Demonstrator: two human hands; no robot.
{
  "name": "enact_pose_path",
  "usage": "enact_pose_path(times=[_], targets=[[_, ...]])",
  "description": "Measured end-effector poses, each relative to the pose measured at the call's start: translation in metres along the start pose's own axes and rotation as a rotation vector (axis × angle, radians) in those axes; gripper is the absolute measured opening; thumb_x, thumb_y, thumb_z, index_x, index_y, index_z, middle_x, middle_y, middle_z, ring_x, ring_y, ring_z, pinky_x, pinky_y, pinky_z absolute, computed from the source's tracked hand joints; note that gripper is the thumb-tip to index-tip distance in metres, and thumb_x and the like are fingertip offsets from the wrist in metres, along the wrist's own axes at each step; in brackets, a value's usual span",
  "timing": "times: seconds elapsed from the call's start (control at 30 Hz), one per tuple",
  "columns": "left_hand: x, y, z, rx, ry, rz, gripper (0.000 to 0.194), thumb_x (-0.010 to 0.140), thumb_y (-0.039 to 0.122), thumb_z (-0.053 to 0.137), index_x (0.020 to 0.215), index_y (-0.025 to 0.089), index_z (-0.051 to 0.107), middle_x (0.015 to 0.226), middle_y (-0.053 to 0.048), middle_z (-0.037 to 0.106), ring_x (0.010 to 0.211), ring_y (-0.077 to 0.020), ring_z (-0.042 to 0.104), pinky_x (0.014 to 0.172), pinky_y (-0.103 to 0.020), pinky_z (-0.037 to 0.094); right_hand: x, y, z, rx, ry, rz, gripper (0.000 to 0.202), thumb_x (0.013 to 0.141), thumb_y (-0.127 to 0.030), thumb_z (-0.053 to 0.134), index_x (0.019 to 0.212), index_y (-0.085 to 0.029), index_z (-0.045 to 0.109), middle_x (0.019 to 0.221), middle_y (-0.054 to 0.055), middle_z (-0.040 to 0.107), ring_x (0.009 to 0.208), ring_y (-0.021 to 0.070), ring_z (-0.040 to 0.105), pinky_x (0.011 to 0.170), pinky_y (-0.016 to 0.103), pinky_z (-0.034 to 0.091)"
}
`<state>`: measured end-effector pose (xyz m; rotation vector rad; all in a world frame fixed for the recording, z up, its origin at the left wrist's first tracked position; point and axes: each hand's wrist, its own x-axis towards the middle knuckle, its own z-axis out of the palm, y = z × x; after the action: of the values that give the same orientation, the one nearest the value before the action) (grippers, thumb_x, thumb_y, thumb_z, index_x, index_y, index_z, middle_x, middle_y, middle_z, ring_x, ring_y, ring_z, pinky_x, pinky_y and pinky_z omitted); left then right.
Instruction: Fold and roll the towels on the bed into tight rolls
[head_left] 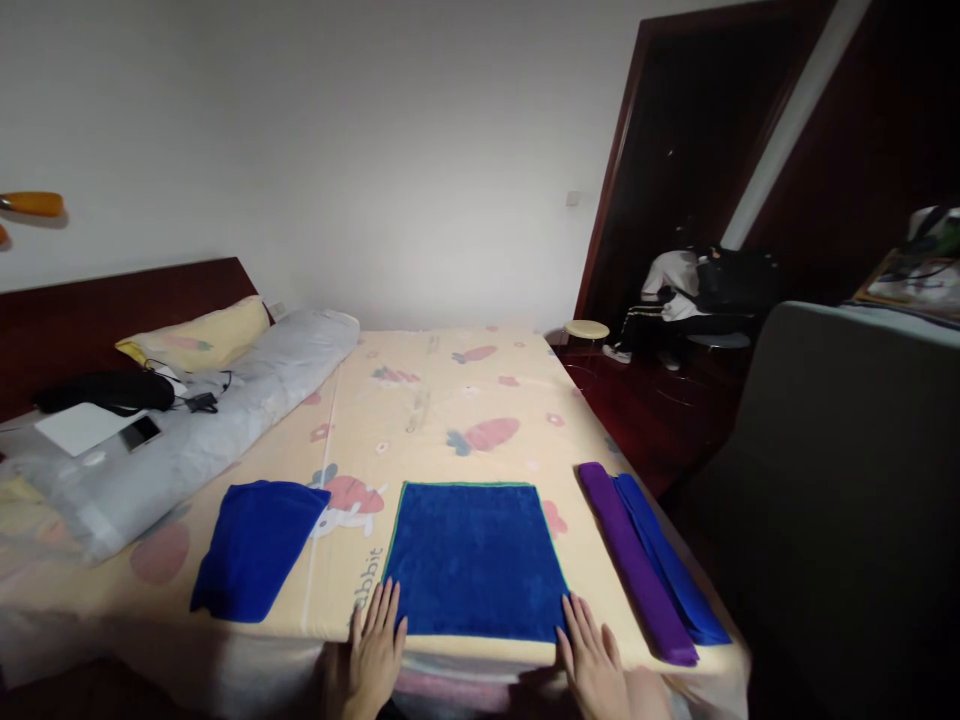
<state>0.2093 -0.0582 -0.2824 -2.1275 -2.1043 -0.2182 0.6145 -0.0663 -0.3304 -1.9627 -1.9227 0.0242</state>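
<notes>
Spread flat near the bed's front edge is a blue towel (476,560) with a green border. My left hand (376,645) lies flat at its near left corner, fingers stretched out. At the near right corner rests my right hand (591,650), also flat with fingers extended. To the left lies a folded blue cloth (259,550). On the right, a folded purple cloth (637,565) runs lengthwise beside another folded blue cloth (667,560) at the bed's side edge.
The bed sheet (420,440) has carrot and rabbit prints. A rolled grey quilt (225,400), a yellow pillow (202,335), a phone (141,431) and a black bag (112,392) are at the left. Beyond the right edge are a stool (586,330) and a seated person (667,290).
</notes>
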Motion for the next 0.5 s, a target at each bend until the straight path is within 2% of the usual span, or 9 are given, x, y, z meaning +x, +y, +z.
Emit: enact_pose_path(times=[0.07, 0.13, 0.27, 0.33, 0.4, 0.43, 0.5], targets=[[0.005, 0.007, -0.001, 0.015, 0.028, -0.051, 0.054, 0.093, 0.028, 0.03, 0.147, 0.029, 0.028, 0.152, -0.003, 0.038, 0.141, -0.0258, 0.034, 0.117, -0.058, 0.017, 0.005, -0.011, 0.0, -0.008, 0.025, 0.028, 0.064, 0.092, -0.055, 0.027, 0.143, -0.02, 0.041, 0.151, 0.008, 0.038, 0.141, 0.0301, 0.033, 0.113, 0.057, 0.028], [0.015, 0.034, 0.0, -0.004, 0.049, -0.059, 0.055, 0.093, 0.025, 0.027, 0.148, 0.027, 0.023, 0.152, -0.005, 0.038, 0.141, -0.0257, 0.034, 0.116, -0.058, 0.019, 0.017, -0.042, 0.0, 0.017, 0.022, 0.005, 0.06, 0.094, -0.051, 0.027, 0.145, -0.021, 0.038, 0.153, 0.008, 0.034, 0.142, 0.0284, 0.032, 0.113, 0.055, 0.028], [0.043, 0.106, 0.002, -0.111, 0.007, 0.191, 0.059, 0.094, 0.021, 0.027, 0.15, 0.025, 0.01, 0.156, -0.004, 0.031, 0.143, -0.0213, 0.031, 0.116, -0.046, 0.028, 0.052, -0.125, -0.002, 0.146, -0.153, -0.221, 0.054, 0.094, -0.028, 0.027, 0.147, -0.024, 0.031, 0.154, 0.004, 0.032, 0.143, 0.0215, 0.03, 0.115, 0.045, 0.03], [0.053, 0.125, 0.003, -0.143, -0.056, 0.287, 0.058, 0.094, 0.023, 0.028, 0.149, 0.026, 0.011, 0.156, -0.003, 0.03, 0.143, -0.0215, 0.03, 0.115, -0.046, 0.029, 0.065, -0.148, -0.003, 0.196, -0.252, -0.32, 0.056, 0.092, -0.025, 0.029, 0.148, -0.026, 0.028, 0.154, 0.003, 0.031, 0.143, 0.0208, 0.029, 0.115, 0.044, 0.031], [0.057, 0.116, 0.004, -0.149, -0.116, 0.275, 0.055, 0.096, 0.028, 0.027, 0.149, 0.03, 0.015, 0.156, -0.001, 0.031, 0.143, -0.0216, 0.032, 0.115, -0.046, 0.031, 0.07, -0.146, -0.004, 0.208, -0.296, -0.337, 0.054, 0.094, -0.032, 0.032, 0.148, -0.029, 0.028, 0.155, 0.002, 0.029, 0.143, 0.0218, 0.028, 0.115, 0.046, 0.029], [0.057, 0.102, 0.004, -0.14, -0.13, 0.233, 0.053, 0.096, 0.03, 0.027, 0.149, 0.031, 0.017, 0.156, -0.001, 0.031, 0.142, -0.0216, 0.032, 0.114, -0.047, 0.032, 0.07, -0.135, -0.005, 0.196, -0.292, -0.3, 0.054, 0.095, -0.038, 0.031, 0.148, -0.029, 0.028, 0.155, 0.002, 0.029, 0.143, 0.0226, 0.028, 0.115, 0.048, 0.029], [0.053, 0.06, 0.003, -0.104, -0.122, 0.124, 0.051, 0.097, 0.035, 0.026, 0.148, 0.031, 0.02, 0.155, -0.001, 0.032, 0.142, -0.0219, 0.033, 0.113, -0.048, 0.032, 0.064, -0.099, -0.005, 0.143, -0.249, -0.166, 0.057, 0.095, -0.049, 0.03, 0.147, -0.028, 0.03, 0.155, 0.004, 0.028, 0.144, 0.0242, 0.027, 0.115, 0.051, 0.027]])
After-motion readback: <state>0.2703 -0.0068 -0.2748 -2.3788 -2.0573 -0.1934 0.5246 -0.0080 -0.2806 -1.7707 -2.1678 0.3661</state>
